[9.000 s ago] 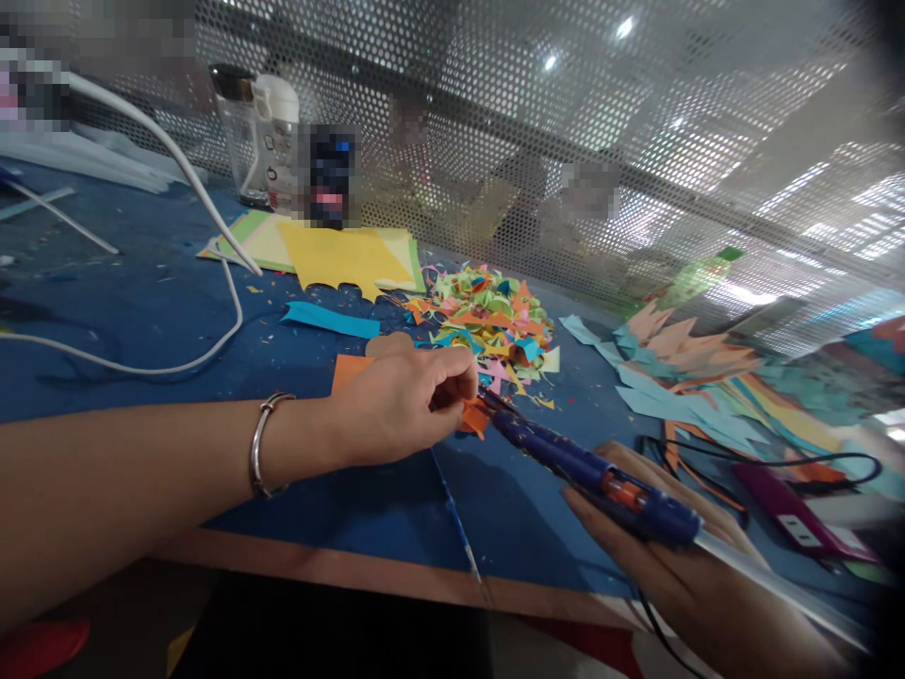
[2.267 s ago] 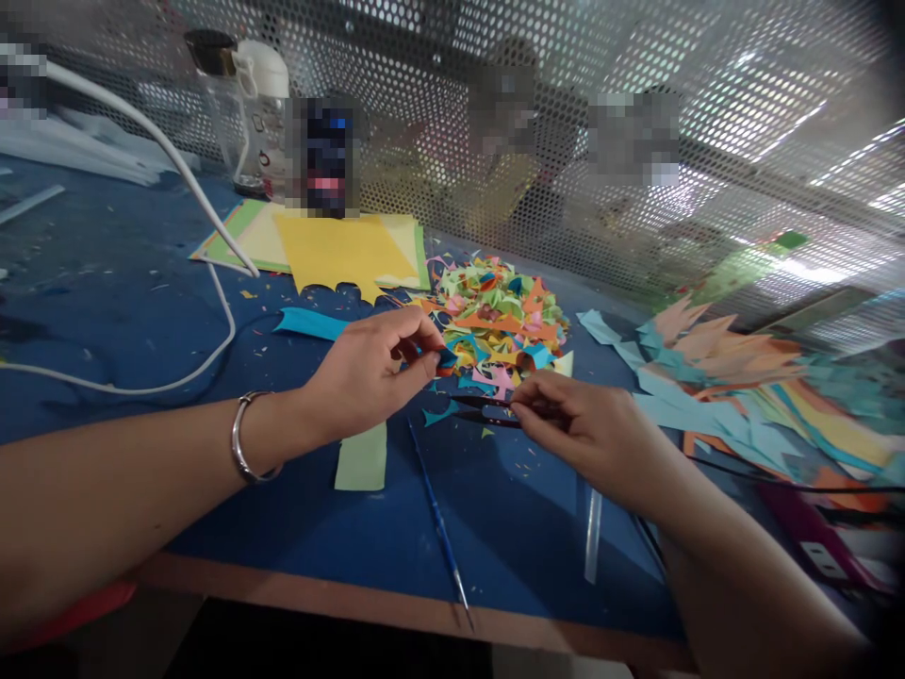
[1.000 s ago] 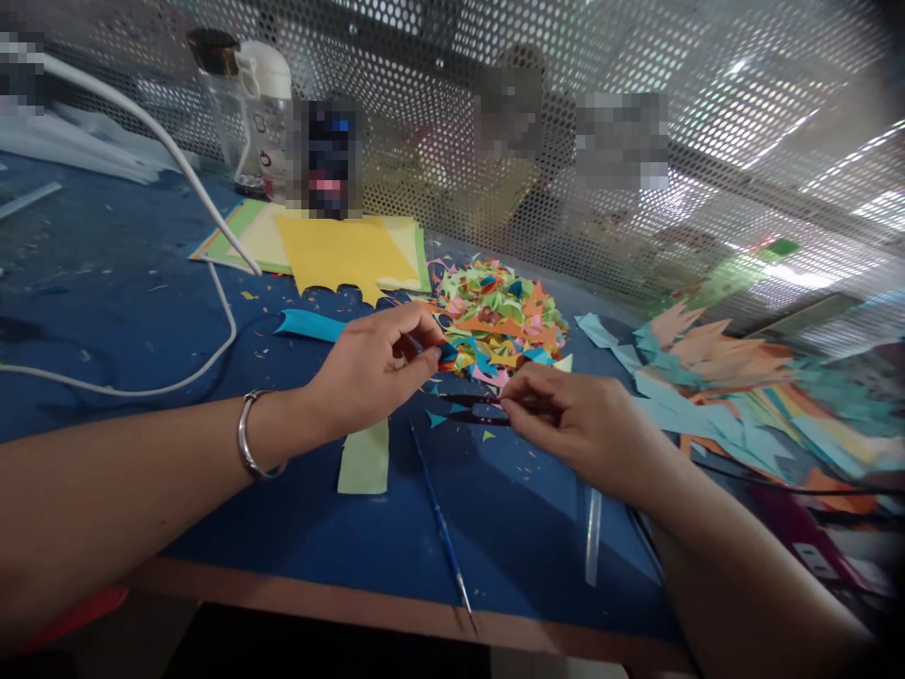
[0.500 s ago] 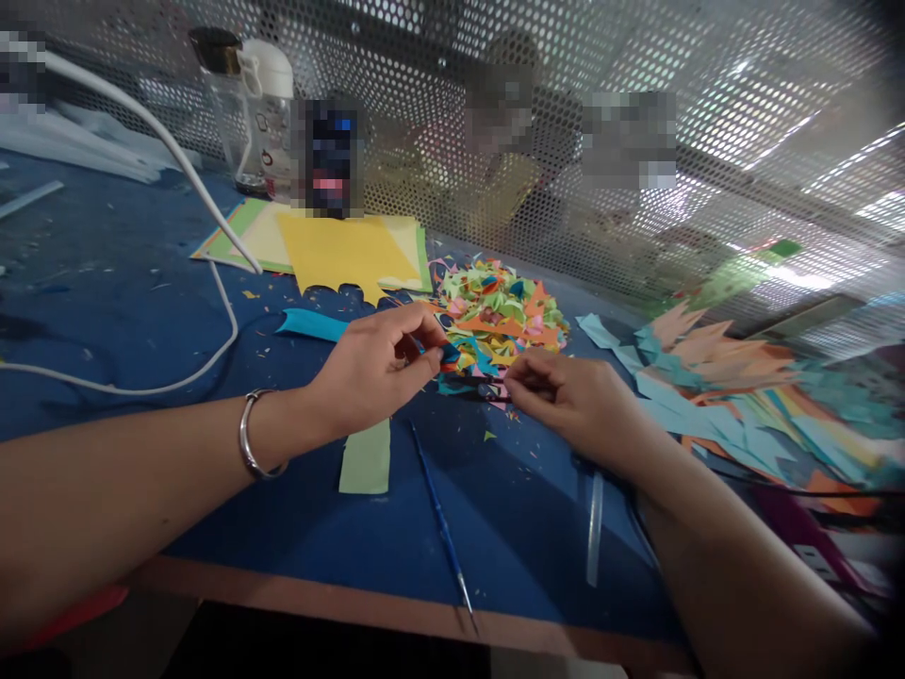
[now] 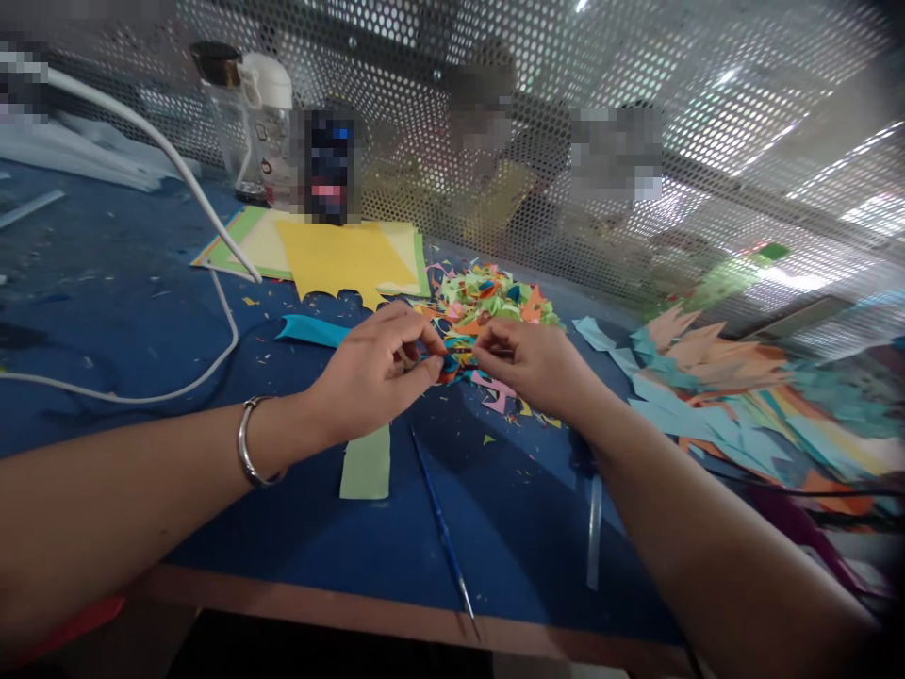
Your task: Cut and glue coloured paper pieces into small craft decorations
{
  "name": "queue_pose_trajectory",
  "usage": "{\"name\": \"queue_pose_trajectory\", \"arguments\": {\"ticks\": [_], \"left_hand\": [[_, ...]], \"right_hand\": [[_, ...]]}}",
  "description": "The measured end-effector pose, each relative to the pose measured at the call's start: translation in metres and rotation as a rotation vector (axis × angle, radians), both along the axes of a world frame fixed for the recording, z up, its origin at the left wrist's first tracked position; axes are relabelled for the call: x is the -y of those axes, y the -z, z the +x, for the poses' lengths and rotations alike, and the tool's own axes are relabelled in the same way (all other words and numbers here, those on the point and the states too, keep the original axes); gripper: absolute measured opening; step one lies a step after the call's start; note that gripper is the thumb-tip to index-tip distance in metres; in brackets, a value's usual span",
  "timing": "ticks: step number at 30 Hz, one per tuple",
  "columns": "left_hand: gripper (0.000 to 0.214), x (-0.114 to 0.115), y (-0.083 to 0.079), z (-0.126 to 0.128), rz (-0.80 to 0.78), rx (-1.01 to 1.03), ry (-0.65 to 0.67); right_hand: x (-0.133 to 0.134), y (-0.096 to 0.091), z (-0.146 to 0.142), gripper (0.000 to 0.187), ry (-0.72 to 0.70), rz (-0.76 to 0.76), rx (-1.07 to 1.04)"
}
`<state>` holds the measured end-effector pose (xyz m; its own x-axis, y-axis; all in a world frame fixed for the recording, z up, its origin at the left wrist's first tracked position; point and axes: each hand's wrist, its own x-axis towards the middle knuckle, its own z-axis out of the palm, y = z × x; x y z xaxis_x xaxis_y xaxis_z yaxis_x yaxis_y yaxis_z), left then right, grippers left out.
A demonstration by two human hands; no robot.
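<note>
My left hand, a silver bangle at its wrist, pinches a small blue and orange paper piece between thumb and fingers. Facing it, my right hand is closed on a thin dark two-armed tool, mostly covered by the fingers; its exact kind cannot be made out. The tool's narrow ends reach toward the paper piece; whether they touch it is unclear. Just behind both hands lies a heap of colourful paper scraps. A blue paper strip and a pale green paper strip lie beside my left hand.
A blue fine-tipped brush-like tool and a clear stick lie in front. Stacked paper sheets, a white cable and bottles stand back left. Cut paper pieces spread at right, before a perforated metal screen.
My right hand has moved left and slightly up, bringing the dark tool closer to the paper piece in my left hand. The left hand stays nearly in place.
</note>
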<state>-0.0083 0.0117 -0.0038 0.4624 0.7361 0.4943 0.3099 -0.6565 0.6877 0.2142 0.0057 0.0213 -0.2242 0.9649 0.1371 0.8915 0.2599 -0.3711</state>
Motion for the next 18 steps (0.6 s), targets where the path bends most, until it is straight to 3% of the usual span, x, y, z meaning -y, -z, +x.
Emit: {"name": "queue_pose_trajectory", "arguments": {"ticks": [4, 9, 12, 18], "left_hand": [[0.009, 0.008, 0.006, 0.004, -0.006, -0.159, 0.228], [0.016, 0.02, 0.013, 0.01, 0.005, -0.354, 0.427], [0.021, 0.017, 0.011, 0.008, 0.02, -0.333, 0.362], [0.011, -0.018, 0.007, -0.002, 0.013, -0.215, 0.04]], "right_hand": [[-0.008, 0.005, 0.011, 0.014, 0.097, 0.079, -0.008], [-0.002, 0.004, 0.004, 0.015, 0.015, 0.036, -0.064], [-0.001, 0.003, 0.002, 0.014, 0.048, 0.075, -0.05], [0.007, 0.001, 0.007, 0.016, 0.055, 0.051, -0.071]]}}
